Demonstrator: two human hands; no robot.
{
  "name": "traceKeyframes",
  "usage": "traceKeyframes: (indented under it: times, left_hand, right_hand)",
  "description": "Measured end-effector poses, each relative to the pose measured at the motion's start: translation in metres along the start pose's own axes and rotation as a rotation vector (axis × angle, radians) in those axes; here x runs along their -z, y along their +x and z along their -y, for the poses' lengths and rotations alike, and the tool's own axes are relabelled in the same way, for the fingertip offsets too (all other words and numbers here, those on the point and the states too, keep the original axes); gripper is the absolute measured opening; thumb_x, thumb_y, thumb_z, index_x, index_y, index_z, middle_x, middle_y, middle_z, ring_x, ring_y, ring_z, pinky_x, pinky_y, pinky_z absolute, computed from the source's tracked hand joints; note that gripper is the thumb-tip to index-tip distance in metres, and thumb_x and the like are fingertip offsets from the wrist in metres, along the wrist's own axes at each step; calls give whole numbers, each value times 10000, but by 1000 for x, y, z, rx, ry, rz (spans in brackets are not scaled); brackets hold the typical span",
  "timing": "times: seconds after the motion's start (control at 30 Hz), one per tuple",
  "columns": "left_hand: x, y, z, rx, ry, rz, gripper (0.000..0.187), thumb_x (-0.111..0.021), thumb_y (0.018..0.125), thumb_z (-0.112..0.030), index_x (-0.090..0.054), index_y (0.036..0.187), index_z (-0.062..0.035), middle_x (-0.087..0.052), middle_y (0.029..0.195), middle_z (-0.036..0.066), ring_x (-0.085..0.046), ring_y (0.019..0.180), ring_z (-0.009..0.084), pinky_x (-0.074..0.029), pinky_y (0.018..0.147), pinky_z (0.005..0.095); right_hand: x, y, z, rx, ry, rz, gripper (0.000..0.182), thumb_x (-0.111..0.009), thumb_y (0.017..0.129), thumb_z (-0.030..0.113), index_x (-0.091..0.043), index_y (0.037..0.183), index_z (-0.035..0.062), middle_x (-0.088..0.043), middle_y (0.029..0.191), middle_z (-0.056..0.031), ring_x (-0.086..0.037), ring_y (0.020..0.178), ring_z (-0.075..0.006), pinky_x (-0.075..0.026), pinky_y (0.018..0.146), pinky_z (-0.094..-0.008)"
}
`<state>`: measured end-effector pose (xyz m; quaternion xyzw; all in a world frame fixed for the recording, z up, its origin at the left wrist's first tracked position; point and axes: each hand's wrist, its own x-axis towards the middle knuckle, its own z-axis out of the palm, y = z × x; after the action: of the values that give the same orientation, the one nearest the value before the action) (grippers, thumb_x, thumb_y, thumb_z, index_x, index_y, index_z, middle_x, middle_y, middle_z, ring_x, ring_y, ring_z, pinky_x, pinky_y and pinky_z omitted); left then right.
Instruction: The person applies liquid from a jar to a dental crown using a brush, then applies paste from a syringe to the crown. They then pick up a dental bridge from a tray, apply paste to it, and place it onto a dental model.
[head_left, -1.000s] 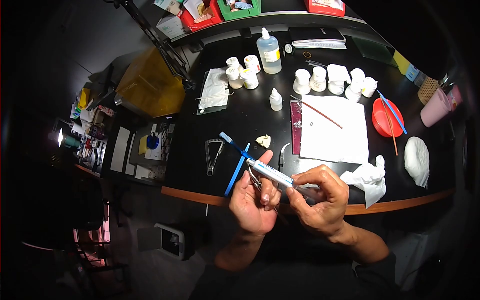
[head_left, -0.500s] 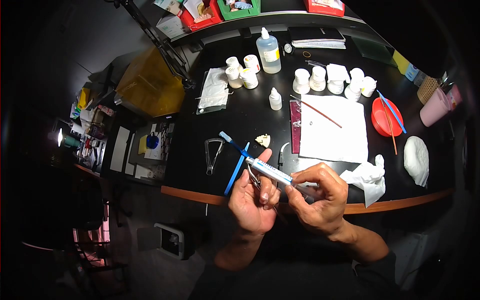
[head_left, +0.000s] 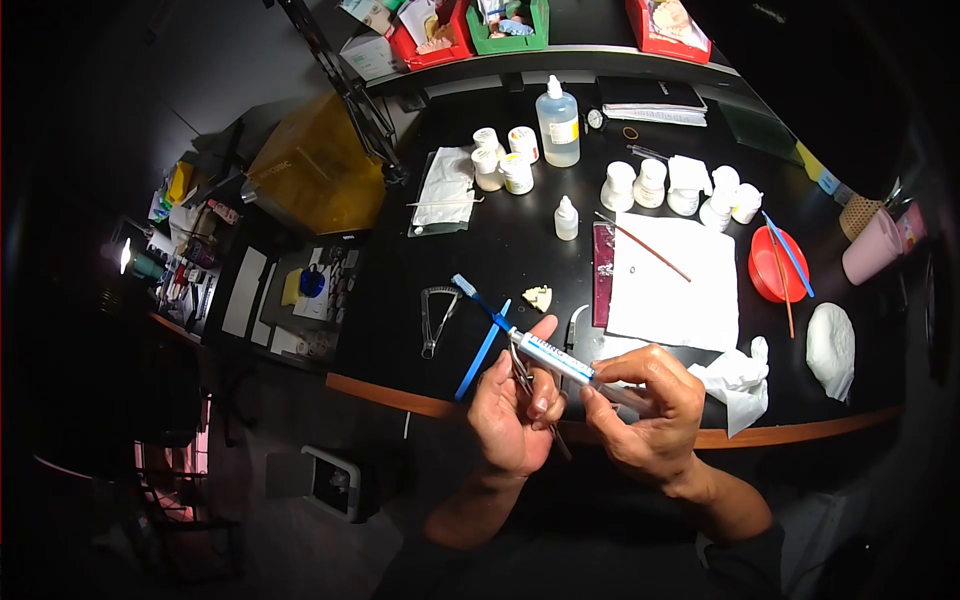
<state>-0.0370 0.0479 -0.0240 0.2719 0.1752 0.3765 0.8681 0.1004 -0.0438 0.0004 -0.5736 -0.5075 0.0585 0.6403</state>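
While the right hand (head_left: 655, 415) pinches the rear of a white tube (head_left: 555, 358), its grip is closed down, thumb below and fingers above, blue lettering in plain view! Over to the left hand (head_left: 515, 420), palm up, grip half curled, a silver metal tool (head_left: 521, 372) caught among the bent fingers and the forefinger reaching out behind the tube. So the tube sits up front, slanting above the near edge of the counter (head_left: 385, 285), its far end lined up with a blue brush-like piece (head_left: 475, 297); whether those 2 are joined, I can't tell.

Just beside it, a blue stick (head_left: 484, 350) lies on the black top, a wire-framed caliper (head_left: 432, 325) to its left. Beyond the fingertips, a small cream model (head_left: 537, 299), and near it a curved tool (head_left: 573, 325). Swing right: a white sheet (head_left: 670, 305) overlaps a maroon pad (head_left: 603, 275), a thin brown brush (head_left: 652, 248) lying across the sheet, a crumpled tissue (head_left: 738, 385) at its near corner.

Further out, a small dropper bottle (head_left: 567, 220) stands upright, with 4 white jars (head_left: 518, 173) and a large bottle (head_left: 560, 130) behind. Far right, a red bowl (head_left: 768, 275) carries 2 slim sticks, 1 blue, 1 brown, and a pink cup (head_left: 872, 248) leans beyond!
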Motion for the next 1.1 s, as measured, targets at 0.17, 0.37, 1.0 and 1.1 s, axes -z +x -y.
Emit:
traceKeyframes:
  times: [0.17,0.37,1.0,1.1]
  left_hand:
    - [-1,0,-5,41,3,-7,644,-302,1127,-404,-468,1535,67,-460,655,1,-308,525,78,-291,498,237]
    - [5,1,-7,83,-67,42,641,-316,1126,-405,-475,1534,64,-437,645,-9,-292,523,77,-285,500,243]
    - [0,1,-4,40,-83,37,619,-355,1111,-354,-455,1541,79,-409,664,-24,-296,561,74,-265,480,229]
    - [1,1,-3,27,-91,46,617,-356,1111,-353,-458,1538,80,-415,670,-23,-299,562,72,-265,480,229]
  right_hand:
    - [8,8,7,4,-40,51,180,-812,744,-33,-753,911,-3,-743,863,-113,-736,745,-207,-575,656,-305]
    - [8,9,8,8,-29,52,186,-808,753,-43,-753,926,-5,-743,864,-107,-729,743,-210,-569,660,-308]
    - [1,0,5,-56,-32,-2,185,-830,793,-38,-748,957,-13,-734,875,-115,-732,750,-201,-571,654,-305]
    - [0,0,3,-10,-48,-11,187,-832,796,-35,-748,961,-11,-730,867,-111,-726,736,-195,-567,643,-300]
